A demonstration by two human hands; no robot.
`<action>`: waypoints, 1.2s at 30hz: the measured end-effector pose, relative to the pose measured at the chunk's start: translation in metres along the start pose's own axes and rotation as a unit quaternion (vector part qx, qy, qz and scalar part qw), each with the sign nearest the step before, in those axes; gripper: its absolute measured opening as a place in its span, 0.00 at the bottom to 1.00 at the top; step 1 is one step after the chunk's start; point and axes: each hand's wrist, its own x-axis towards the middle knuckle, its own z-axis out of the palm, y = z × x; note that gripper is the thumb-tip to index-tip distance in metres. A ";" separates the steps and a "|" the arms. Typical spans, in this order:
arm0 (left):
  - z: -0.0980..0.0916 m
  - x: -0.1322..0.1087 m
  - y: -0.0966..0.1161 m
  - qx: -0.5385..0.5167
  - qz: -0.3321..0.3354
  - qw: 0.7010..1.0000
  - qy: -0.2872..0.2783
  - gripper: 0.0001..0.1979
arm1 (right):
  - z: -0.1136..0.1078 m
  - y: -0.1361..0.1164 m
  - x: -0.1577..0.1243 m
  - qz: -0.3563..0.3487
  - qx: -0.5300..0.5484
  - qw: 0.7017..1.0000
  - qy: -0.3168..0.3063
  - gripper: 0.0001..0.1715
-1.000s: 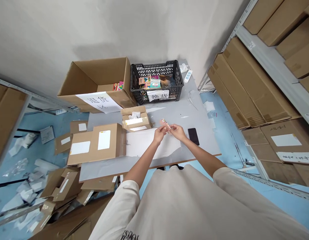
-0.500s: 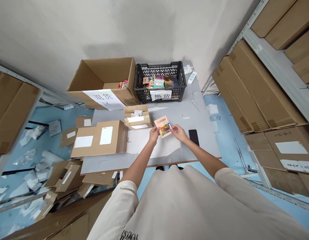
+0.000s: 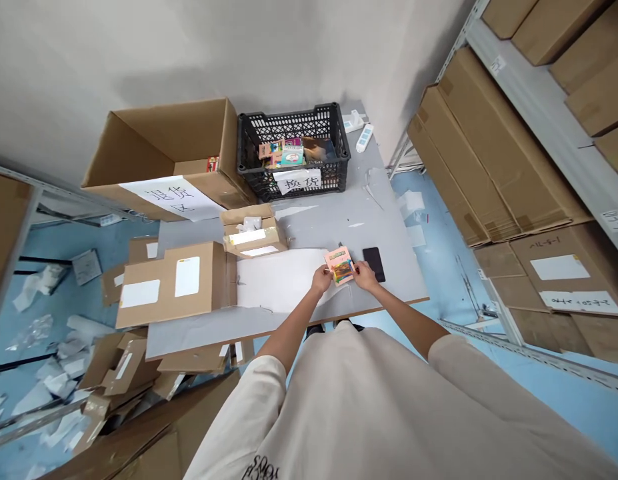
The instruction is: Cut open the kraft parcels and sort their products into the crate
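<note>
A small flat pink box [image 3: 343, 269] with a colourful picture on its front is held above the table's near edge. My left hand [image 3: 322, 279] pinches its left side, and my right hand [image 3: 365, 275] grips the right side. Both hands are closed on it, its front tilted up towards me. Just beyond my right hand lies a black phone [image 3: 374, 265]. White paper [image 3: 273, 280] is spread on the table to the left of my hands. Behind it stands a small opened carton [image 3: 256, 245] with white wrapping inside.
A black plastic crate [image 3: 259, 185] with several small packs and a large open carton [image 3: 235, 177] stand along the wall. Labelled cartons [image 3: 159, 307] occupy the table's left end. A power strip [image 3: 365, 139] lies at the back right. Shelves of boxes [image 3: 503, 153] flank the right side.
My view has shifted, so the table items appear further left. Both hands, still holding the pink box, have come nearer to the table's front edge and the phone.
</note>
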 end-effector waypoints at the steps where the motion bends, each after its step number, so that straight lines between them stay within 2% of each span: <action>1: 0.006 0.001 -0.003 0.005 -0.002 1.000 -0.003 0.12 | 0.000 0.006 -0.001 0.008 -0.018 1.000 0.004 0.05; 5: 0.021 0.005 -0.008 0.015 -0.008 1.000 -0.008 0.10 | -0.002 0.022 -0.003 0.039 -0.041 0.998 -0.002 0.08; 9: 0.025 0.005 -0.008 0.009 -0.006 1.000 0.001 0.08 | -0.005 0.021 -0.004 0.036 -0.047 0.998 -0.009 0.10; 12: 0.021 0.004 -0.004 -0.005 0.003 1.000 0.019 0.09 | -0.009 0.010 -0.004 0.032 -0.051 0.998 0.003 0.10; 15: 0.007 0.003 0.005 -0.024 0.019 0.998 0.047 0.09 | -0.013 -0.008 0.000 0.016 0.004 1.000 -0.016 0.09; 19: -0.025 -0.001 0.022 -0.069 0.052 0.991 0.099 0.12 | -0.011 -0.040 0.010 -0.037 0.154 0.985 -0.075 0.07; 22: -0.057 -0.010 0.035 -0.139 0.094 0.978 0.123 0.17 | -0.003 -0.073 0.019 -0.061 0.238 0.963 -0.109 0.13; 24: -0.079 -0.019 0.040 -0.149 0.109 0.976 0.118 0.20 | 0.005 -0.098 0.023 -0.067 0.279 0.950 -0.125 0.18; 29: -0.133 -0.038 0.045 -0.121 0.140 0.977 0.108 0.22 | 0.029 -0.163 0.028 -0.094 0.331 0.929 -0.137 0.26; 36: -0.214 -0.035 0.062 -0.225 0.159 0.954 0.123 0.23 | 0.069 -0.246 0.027 -0.109 0.345 0.924 -0.123 0.31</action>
